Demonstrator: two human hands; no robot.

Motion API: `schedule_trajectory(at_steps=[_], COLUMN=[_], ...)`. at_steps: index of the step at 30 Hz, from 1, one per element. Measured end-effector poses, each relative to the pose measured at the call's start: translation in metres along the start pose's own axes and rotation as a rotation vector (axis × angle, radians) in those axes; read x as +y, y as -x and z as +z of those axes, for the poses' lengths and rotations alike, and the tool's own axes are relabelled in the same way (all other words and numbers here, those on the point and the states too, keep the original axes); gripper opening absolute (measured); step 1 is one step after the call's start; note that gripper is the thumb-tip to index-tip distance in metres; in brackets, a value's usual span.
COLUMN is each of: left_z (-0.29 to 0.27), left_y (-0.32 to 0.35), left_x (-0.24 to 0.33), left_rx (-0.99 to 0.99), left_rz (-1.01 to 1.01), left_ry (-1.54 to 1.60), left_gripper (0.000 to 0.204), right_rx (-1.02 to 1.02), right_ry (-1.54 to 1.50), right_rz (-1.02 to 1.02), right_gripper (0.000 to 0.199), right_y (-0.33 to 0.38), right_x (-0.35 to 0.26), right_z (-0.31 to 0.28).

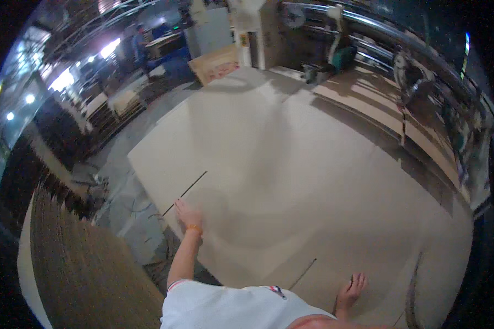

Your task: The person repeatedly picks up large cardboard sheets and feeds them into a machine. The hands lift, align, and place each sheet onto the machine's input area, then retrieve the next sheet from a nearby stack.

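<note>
A broad, pale brown cardboard sheet (313,192) lies flat in front of me and fills the middle of the view. Close to its left edge, my left hand (189,214) rests with stretched fingers on the board, its fingertips beside a dark straight slot (195,183). An orange band (193,227) circles that wrist. My right hand (355,289) lies lower right on the sheet, fingers loosely bent and a little apart; a small dark spot by the thumb is too unclear to name. Between my body and this hand runs another dark slot (304,272).
At the lower left stands a tall stack of corrugated board (88,263). Along the right side runs a large machine with rollers (368,22) and brown boards (379,104) below. A brown board (217,64) leans at the far end; a person (141,46) is in the background.
</note>
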State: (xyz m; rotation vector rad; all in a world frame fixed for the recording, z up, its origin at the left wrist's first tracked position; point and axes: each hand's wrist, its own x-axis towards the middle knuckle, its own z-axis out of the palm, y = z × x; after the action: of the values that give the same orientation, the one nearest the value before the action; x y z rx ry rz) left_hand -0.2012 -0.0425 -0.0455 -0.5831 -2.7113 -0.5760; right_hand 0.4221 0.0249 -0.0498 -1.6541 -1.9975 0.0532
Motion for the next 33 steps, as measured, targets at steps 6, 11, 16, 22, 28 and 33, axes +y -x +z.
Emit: schedule_trajectory(at_steps=[6, 11, 16, 22, 28, 33], left_z=[0.022, 0.032, 0.051, -0.003, -0.006, -0.019], left_y=[-0.056, -0.084, -0.108, -0.131, -0.152, -0.174], left_x=[-0.062, -0.058, -0.103, -0.117, -0.147, -0.133], left_rx=[-0.178, -0.103, 0.042, 0.025, -0.228, -0.191], left_rz=[-0.418, -0.559, -0.416, -0.675, -0.831, -0.472], left_ry=[0.015, 0.22, 0.127, 1.149, 1.87, 1.266], left_gripper=[0.092, 0.09, 0.083, 0.053, 0.022, 0.036], right_rx=[0.13, 0.213, 0.167, 0.159, 0.14, 0.148], right_ry=[-0.027, 0.013, -0.054, -0.076, -0.157, -0.281], right_rz=[0.272, 0.535, 0.592, 0.665, 0.718, 0.762], right_gripper=[0.035, 0.038, 0.039, 0.04, 0.04, 0.041], right_y=[0.084, 0.099, 0.074, 0.072, 0.065, 0.057], right_x=[0.083, 0.081, 0.055, 0.045, 0.043, 0.045], right_z=[0.01, -0.008, 0.006, -0.002, 0.003, 0.005])
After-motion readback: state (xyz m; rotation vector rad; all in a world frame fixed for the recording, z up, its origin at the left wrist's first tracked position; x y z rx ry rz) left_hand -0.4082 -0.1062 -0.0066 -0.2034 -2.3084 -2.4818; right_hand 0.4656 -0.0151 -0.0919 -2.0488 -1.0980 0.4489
